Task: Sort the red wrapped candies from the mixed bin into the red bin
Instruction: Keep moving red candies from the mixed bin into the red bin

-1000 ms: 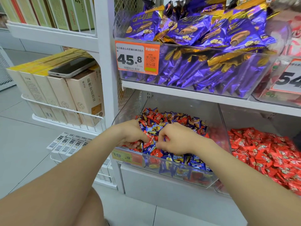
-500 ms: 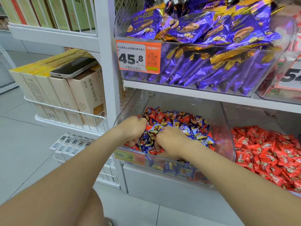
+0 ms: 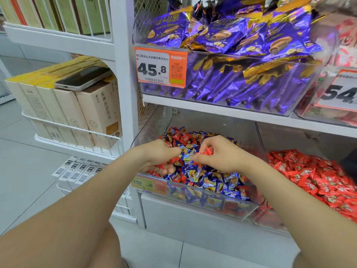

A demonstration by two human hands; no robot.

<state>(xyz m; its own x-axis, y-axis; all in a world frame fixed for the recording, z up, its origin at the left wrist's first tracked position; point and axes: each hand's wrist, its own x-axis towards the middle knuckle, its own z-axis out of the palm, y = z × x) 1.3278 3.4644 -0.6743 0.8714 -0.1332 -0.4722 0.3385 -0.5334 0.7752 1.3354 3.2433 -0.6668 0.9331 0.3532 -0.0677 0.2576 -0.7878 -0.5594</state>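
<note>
The clear mixed bin on the bottom shelf holds a heap of blue and red wrapped candies. Both hands are inside it, over the heap. My left hand is cupped palm-up at the bin's left front and holds several red candies. My right hand sits just to its right, fingers curled, pinching a red candy at the fingertips. The red bin, full of red wrapped candies, stands directly to the right of the mixed bin.
Above, a clear bin of purple snack packs carries an orange 45.8 price tag. Left of the white upright, a wire rack holds beige boxes with a phone lying on top. Grey floor tiles lie below.
Both hands have risen a little off the heap toward the bin's middle. The right hand now pinches a red candy, and the left hand has turned palm-up with red candies in it.
</note>
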